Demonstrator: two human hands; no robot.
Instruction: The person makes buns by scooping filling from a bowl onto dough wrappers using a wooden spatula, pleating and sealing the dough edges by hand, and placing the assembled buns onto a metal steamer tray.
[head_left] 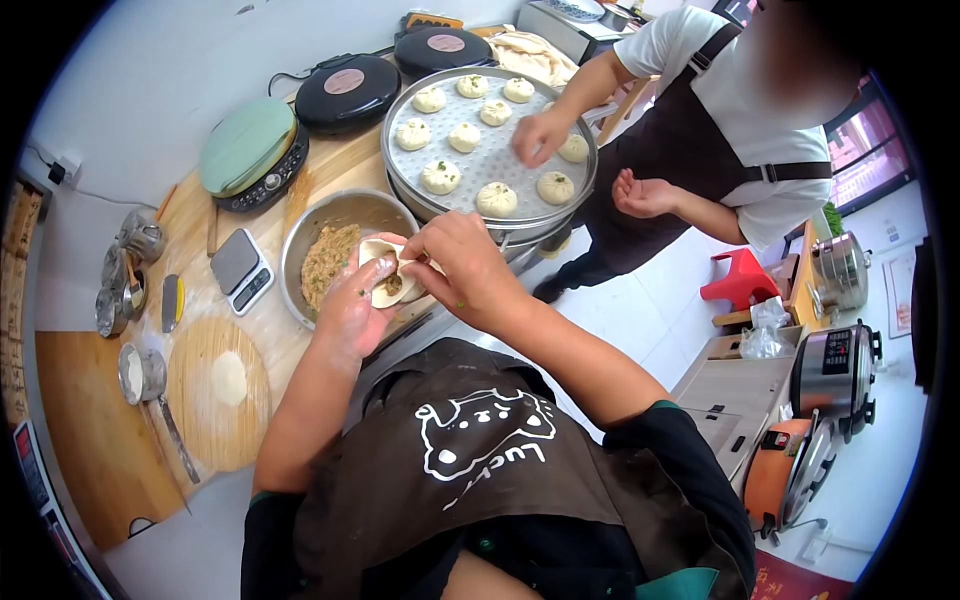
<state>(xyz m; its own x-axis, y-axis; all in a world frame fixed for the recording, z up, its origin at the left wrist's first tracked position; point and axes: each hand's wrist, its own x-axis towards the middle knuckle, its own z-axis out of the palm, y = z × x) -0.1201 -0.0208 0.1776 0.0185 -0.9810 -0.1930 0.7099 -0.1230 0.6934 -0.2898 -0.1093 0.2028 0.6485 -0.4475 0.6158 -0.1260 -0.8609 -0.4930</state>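
A round dough wrapper [398, 291] with brown filling inside lies cupped in my left hand [352, 305], whose thumb presses on the filling. The fingers of my right hand [465, 268] pinch the wrapper's right edge. Just left of my hands is a steel bowl [291, 262] of minced filling [328, 262] flecked with green. Beyond my right hand stands a round steamer tray [520, 165] with several pleated buns [496, 199] topped with green bits. Another flat dough wrapper [229, 379] rests on a floured round wooden board [190, 420].
A co-worker in a dark apron [650, 190] holds one hand [541, 137] over the steamer tray. A kitchen scale [241, 270] sits left of the bowl. Along the wall are a green electric griddle [250, 150] and black ones [348, 92]. A ladle of flour [142, 374] lies by the board.
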